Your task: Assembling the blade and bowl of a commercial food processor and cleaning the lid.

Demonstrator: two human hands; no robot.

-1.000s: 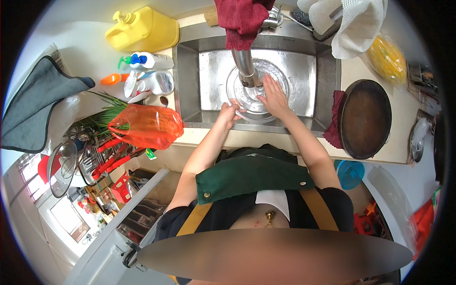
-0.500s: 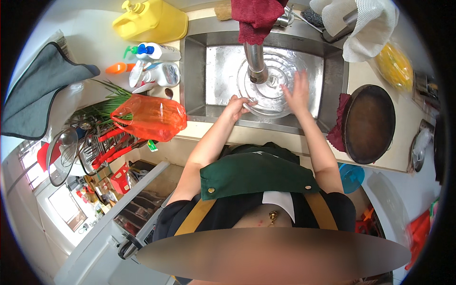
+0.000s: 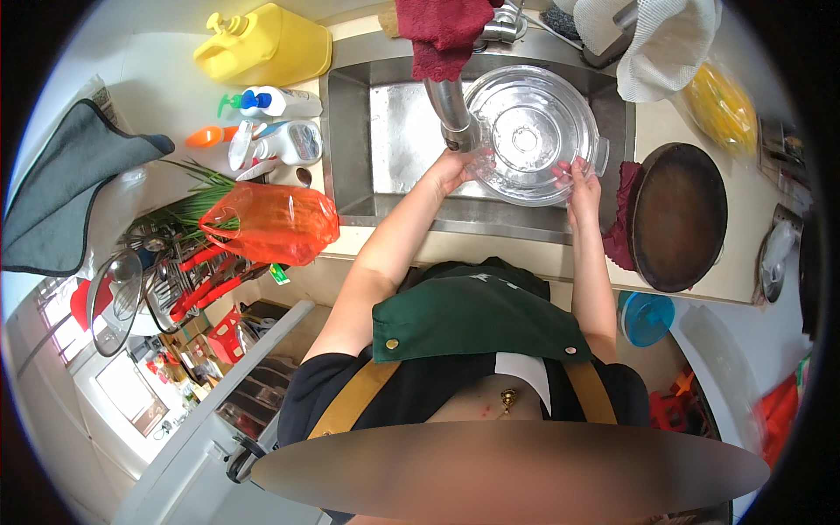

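Observation:
A clear, round glass dish (image 3: pixel 534 103) with rings in it and a small tab on its right side is held over the right half of the sink (image 3: pixel 385 208). My left hand (image 3: pixel 455 170) grips its lower left rim, just below the faucet spout (image 3: pixel 448 109). On the lower right rim, the fingers of my right hand (image 3: pixel 581 188) are closed round the edge. Through the glass some fingertips of both hands show. A dark red cloth (image 3: pixel 444 35) hangs over the faucet.
Left of the sink are a yellow jug (image 3: pixel 280 44), several bottles (image 3: pixel 293 142) and an orange-red plastic bag (image 3: pixel 276 223) beside green stalks. On the right counter a dark round pan (image 3: pixel 679 217) leans on a dark red cloth. A whitish cloth (image 3: pixel 669 52) hangs at the back right.
The glass dish has moved right, away from under the spout, and appears raised. My right hand, spread over the dish before, now grips its rim. My left hand has moved slightly up and right.

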